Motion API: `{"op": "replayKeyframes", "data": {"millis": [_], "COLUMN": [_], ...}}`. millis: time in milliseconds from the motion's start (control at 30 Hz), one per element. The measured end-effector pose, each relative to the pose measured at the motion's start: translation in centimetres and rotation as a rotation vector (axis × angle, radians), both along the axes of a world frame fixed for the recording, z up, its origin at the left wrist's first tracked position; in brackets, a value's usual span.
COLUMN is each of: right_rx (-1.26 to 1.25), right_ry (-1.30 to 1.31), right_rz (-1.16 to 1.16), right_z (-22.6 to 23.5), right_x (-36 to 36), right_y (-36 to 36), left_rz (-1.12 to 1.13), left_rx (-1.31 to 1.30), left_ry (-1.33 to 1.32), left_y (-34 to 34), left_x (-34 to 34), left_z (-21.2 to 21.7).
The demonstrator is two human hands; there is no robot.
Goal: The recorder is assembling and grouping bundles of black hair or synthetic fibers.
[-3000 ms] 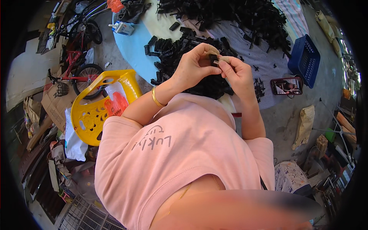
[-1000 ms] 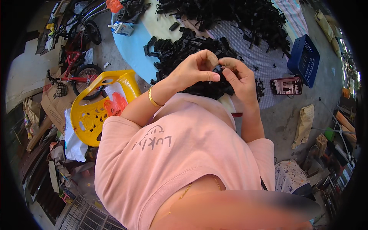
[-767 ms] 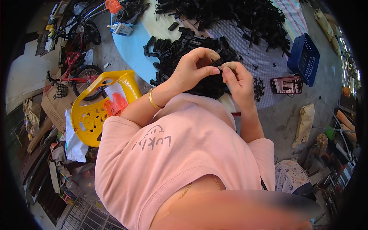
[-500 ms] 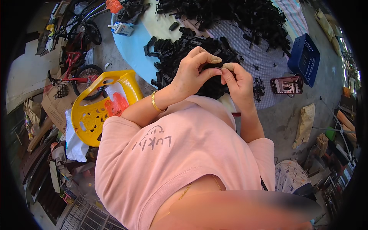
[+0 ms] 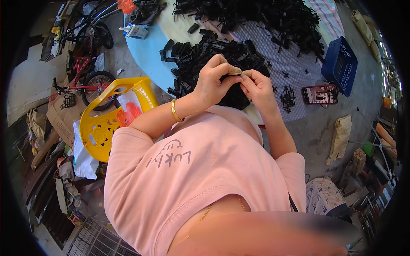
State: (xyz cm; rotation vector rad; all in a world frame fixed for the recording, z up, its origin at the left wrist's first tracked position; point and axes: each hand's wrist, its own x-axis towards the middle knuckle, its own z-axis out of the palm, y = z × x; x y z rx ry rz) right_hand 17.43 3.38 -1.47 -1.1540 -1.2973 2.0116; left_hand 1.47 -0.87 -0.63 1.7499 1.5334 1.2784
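Observation:
My left hand [image 5: 213, 83] and my right hand [image 5: 258, 90] meet fingertip to fingertip above a heap of black plastic parts [image 5: 192, 64]. Tan covers wrap some of the fingertips. Both hands are closed in a pinch. Between the fingertips shows a bit of a small black plastic part [image 5: 241, 75], mostly hidden by the fingers. Right of my right hand lies a small cluster of thin black pieces [image 5: 288, 99] on the patterned cloth [image 5: 294, 70].
A larger pile of black parts [image 5: 294, 25] spreads farther off. To the right stand a blue plastic basket [image 5: 339, 64] and a phone [image 5: 320, 94]. At left are a yellow plastic chair [image 5: 147, 96], a red bicycle [image 5: 79, 70] and a small carton [image 5: 136, 31].
My right hand has moved slightly left and closer to my left hand. The fingertips now touch, and less of the black part shows.

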Motion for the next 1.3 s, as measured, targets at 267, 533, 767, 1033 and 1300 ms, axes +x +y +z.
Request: {"op": "replayKeyframes", "data": {"millis": [267,533,767,1033,1300], "right_rx": [0.611,0.879,0.751,-0.085,0.115], "right_ry": [-0.449,-1.242,-0.632,0.149,0.109], "right_rz": [-0.079,-0.018,-0.162,-0.269,-0.104], "right_z": [-3.3,-14.6,-9.5,-0.9,0.4], "right_x": [3.3,5.4,3.9,-0.5,-1.5], "right_y": [10.2,16.5,13.6,5.1,1.5], "left_rz": [-0.004,0.051,-0.048,-0.222,-0.399], "left_rx": [-0.325,-0.279,-0.202,-0.339,-0.433], "left_ry": [-0.345,-0.133,0.270,0.318,-0.721], "left_y": [0.4,1.1,1.4,2.8,2.7], "left_x": [-1.0,-1.5,-2.7,-2.2,-2.3], "left_z": [-0.3,-0.2,-1.1,2.0,1.4]}}
